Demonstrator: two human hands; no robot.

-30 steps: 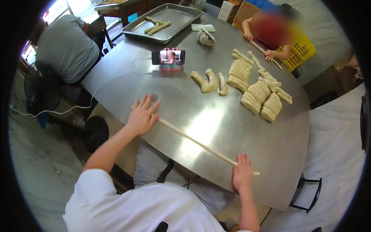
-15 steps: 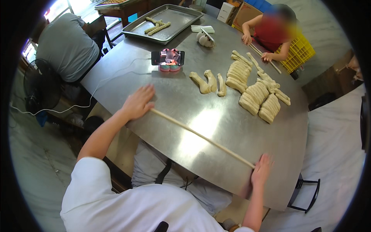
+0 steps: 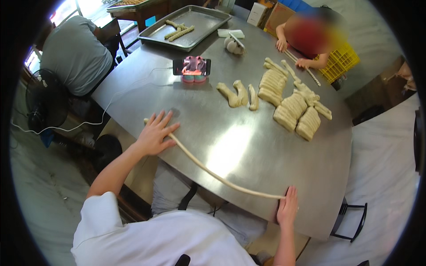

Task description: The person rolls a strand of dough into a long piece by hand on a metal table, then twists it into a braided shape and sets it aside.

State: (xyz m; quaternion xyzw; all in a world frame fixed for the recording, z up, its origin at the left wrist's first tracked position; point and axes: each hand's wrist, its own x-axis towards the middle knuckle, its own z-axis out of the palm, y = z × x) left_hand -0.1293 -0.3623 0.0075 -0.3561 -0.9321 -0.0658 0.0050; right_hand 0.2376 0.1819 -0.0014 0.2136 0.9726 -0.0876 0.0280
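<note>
A long thin dough rope (image 3: 213,174) stretches across the near side of the steel table, sagging toward me in its middle. Flat over its left part lies my left hand (image 3: 155,134), fingers spread, with the rope's tip showing just beyond it. My right hand (image 3: 288,207) rests at the rope's right end, fingers straight and side by side, palm down on the metal. Farther off lie sliced dough blocks (image 3: 290,108) and, left of them, a few loose dough pieces (image 3: 239,93).
A propped phone (image 3: 191,67) with a white cable stands left of the dough. Behind it are a metal tray (image 3: 208,24) holding twisted dough and a white round object (image 3: 233,45). Across the table, a person's hands (image 3: 304,63) work a twisted dough strand (image 3: 310,73). A fan (image 3: 46,95) stands left.
My left hand has slid toward me and its fingers have spread. My right hand has moved slightly left and nearer. The rope has gone from straight to curved. The co-worker's strand is now twisted.
</note>
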